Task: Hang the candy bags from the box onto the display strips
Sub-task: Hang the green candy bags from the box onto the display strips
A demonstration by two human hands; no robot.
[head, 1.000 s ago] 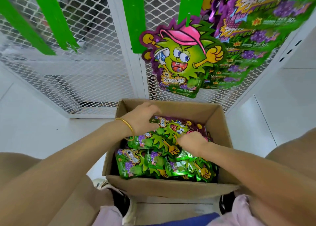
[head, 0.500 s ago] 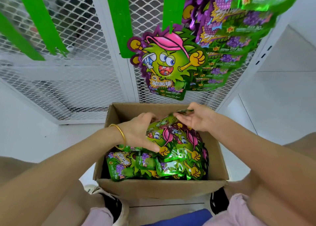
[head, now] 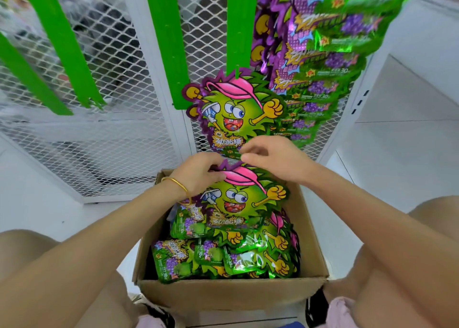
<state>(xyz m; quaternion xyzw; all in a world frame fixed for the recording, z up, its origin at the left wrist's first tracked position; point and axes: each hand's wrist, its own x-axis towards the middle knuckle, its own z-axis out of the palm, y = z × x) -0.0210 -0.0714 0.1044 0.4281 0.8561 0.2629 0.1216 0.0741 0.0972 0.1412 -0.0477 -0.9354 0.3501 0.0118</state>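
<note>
Obs., head view. Your left hand [head: 198, 176] grips the lifted candy bag [head: 236, 198] at its upper left edge, fingers curled over the purple border beside the pink cap. A gold bangle [head: 177, 184] sits on that wrist.

Your right hand [head: 275, 161] is at the bag's top edge, fingers curled, thumb and forefinger close together at the purple tip. Cannot tell whether they actually pinch it.

The bag stands nearly upright, print facing you. Its top is above the far rim of the cardboard box [head: 231, 293]; its lower end rests on the loose candy bags [head: 223, 255] inside the box.

Directly above your hands, one hung bag [head: 233, 114] of the same print hangs from the tip of the middle green display strip [head: 238, 22]. Its lower edge is just above your right hand's fingers.

To the right, an overlapping column of hung bags [head: 323, 54] runs up out of view. A bare strip [head: 164, 41] hangs just left of the middle one, and two more bare strips [head: 64, 41] hang further left, all in front of the white mesh rack [head: 99, 141].
</note>
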